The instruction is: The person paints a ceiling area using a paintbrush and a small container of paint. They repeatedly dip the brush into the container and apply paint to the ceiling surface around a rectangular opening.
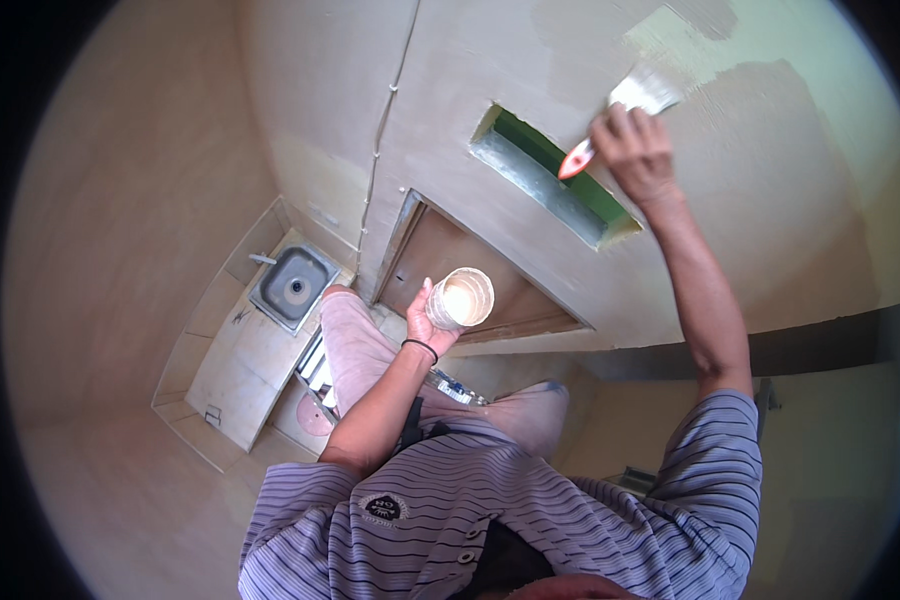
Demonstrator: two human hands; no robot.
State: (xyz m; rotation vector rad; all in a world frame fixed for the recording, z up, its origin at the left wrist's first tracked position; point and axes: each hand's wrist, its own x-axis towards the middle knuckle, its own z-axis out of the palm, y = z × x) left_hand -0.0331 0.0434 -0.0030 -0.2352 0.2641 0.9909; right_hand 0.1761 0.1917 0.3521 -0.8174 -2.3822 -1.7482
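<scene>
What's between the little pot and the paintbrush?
In the head view, going from the pot to the paintbrush, you cross some brown door, bare wall and a long, green-lined slot; the brush's handle overlaps it.

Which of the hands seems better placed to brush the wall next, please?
Probably the right hand: it grips the brush up at the wall, while the left hand holds the container nearer the body.

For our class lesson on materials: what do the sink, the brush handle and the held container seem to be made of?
Sink: probably stainless steel, satin grey, with a metallic sheen.
Brush handle: painted wood or plastic, red and white; smooth colouring fits both.
Container: perhaps plastic, matt and smeared; pale coating hides much of it.
</scene>
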